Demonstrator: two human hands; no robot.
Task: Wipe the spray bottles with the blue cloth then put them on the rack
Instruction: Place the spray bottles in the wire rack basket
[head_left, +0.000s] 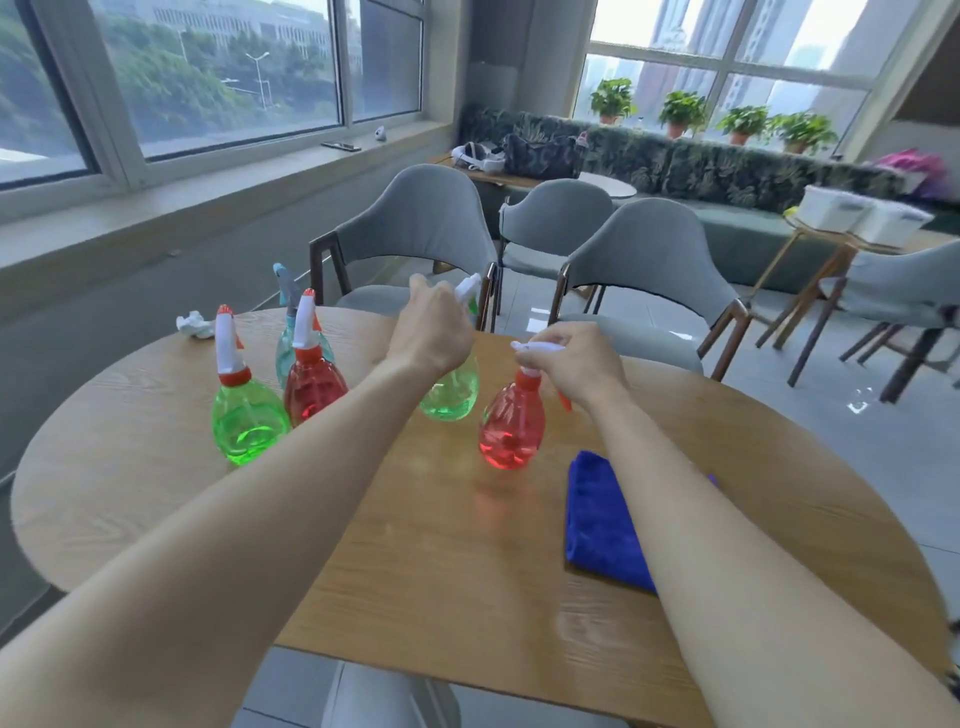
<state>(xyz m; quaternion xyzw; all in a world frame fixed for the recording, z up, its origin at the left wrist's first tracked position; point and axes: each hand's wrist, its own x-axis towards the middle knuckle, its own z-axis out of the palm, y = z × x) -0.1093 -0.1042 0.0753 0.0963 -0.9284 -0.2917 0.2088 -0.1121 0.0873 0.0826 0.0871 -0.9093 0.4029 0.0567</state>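
Several spray bottles stand on a round wooden table (415, 561). My left hand (431, 327) grips the white spray head of a green bottle (451, 395) near the table's far edge. My right hand (574, 364) grips the white spray head of a red bottle (511, 428), which appears slightly tilted. At the left stand another green bottle (247, 415), a second red bottle (313, 387) and, behind it, a pale blue bottle (284, 348). A folded blue cloth (602, 525) lies flat on the table, partly under my right forearm. No rack is in view.
A crumpled white tissue (195, 325) lies at the table's far left. Grey chairs (415, 234) stand behind the table. A window sill runs along the left wall. A side table with white boxes (862, 213) stands at the right.
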